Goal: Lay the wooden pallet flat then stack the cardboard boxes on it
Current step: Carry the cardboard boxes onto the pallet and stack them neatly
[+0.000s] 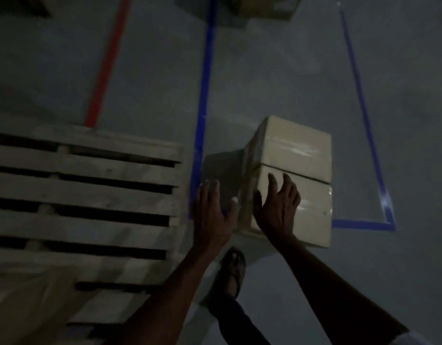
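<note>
The wooden pallet (pixel 85 200) lies flat on the floor at the left, its slats bare. Right of it, inside a blue-taped area, stand two pale cardboard boxes side by side: the far box (pixel 294 148) and the near box (pixel 312 215). My right hand (pixel 277 207) reaches over the near box's top left corner with fingers spread; whether it touches is unclear. My left hand (pixel 212 215) hovers with straight fingers beside the box's left face, holding nothing.
A blue tape line (pixel 205 100) runs between pallet and boxes, and a red tape line (pixel 108 61) lies further left. My sandalled foot (pixel 233 270) stands just before the near box. Another cardboard box (pixel 267 6) sits at the top edge. The light is dim.
</note>
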Available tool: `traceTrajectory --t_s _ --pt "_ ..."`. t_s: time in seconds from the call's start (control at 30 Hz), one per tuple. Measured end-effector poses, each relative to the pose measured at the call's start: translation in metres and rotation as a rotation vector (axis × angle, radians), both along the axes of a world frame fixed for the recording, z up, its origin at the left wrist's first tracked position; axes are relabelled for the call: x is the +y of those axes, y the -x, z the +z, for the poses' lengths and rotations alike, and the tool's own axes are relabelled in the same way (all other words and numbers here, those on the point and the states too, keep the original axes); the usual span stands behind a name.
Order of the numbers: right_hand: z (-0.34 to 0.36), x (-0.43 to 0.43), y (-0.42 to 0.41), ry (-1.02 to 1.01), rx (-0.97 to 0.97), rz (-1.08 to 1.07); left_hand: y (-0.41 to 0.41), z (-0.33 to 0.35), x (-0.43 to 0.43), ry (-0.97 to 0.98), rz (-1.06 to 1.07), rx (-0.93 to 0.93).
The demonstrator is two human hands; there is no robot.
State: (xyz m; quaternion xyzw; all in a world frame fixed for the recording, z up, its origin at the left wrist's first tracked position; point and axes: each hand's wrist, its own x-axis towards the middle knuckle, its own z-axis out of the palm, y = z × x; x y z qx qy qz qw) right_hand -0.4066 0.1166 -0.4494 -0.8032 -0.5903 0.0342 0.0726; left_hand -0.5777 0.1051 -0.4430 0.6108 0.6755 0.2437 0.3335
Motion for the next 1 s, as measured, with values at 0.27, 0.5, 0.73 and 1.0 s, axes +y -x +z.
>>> traceTrajectory --t_s 0.27,0.5,0.73,1.0 --pt "-0.076 -0.014 -0.175 0.350 0.062 -0.376 -0.152 -0.081 0.036 0.505 -0.210 -0.075" --pt "-0.105 -0.017 -0.216 0.444 0.336 -0.532 -0.188 -0.103 0.055 0.601 -0.026 -0.135" --pt "-0.093 -0.009 -0.218 0.294 0.618 -0.857 -0.197 -0.070 0.039 0.447 0.135 -0.195" --pt "-0.062 -0.016 -0.167 0.311 1.144 -0.862 -0.173 0.039 0.007 -0.114 -0.001 0.163"
